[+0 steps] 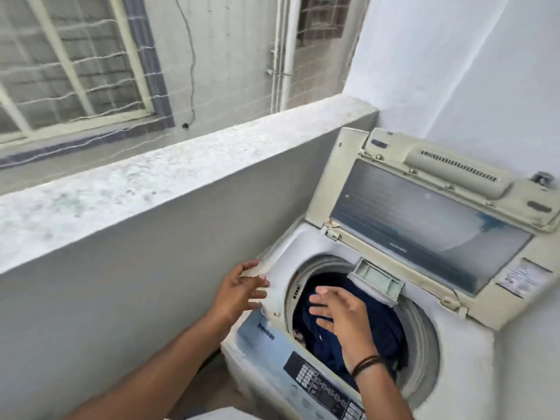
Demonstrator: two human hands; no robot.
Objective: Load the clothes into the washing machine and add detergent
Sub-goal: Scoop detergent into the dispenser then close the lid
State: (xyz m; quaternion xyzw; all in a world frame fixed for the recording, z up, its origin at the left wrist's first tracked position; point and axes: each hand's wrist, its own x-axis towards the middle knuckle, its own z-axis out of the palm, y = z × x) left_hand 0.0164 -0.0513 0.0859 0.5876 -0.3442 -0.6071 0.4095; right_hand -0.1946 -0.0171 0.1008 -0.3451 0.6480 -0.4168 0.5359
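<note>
Top-loading washing machine, lid tipped up and back against the wall; drum mouth open to both hands

Clothes: dark navy bundle already down inside the drum, filling its near-left part; a paler scrap shows at the drum's left rim. Heap has no clear long axis

Key relation: bundle lies directly under and just past the right hand, which hovers over the drum opening, palm toward the cloth. Right is the nearer hand by far. Contact with the cloth: cannot tell, fingertips blurred

Right fingers: spread, nearly straight, holding nothing

Left hand: at the machine's top left edge, thumb and fingers loosely open around the rim, touching or just off it; gripping nothing clearly

Detergent drawer stands open at the drum's far rim, beyond the right hand. No detergent container in view

Judgement: loading near done; next, a push down with the right hand, then detergent
</note>
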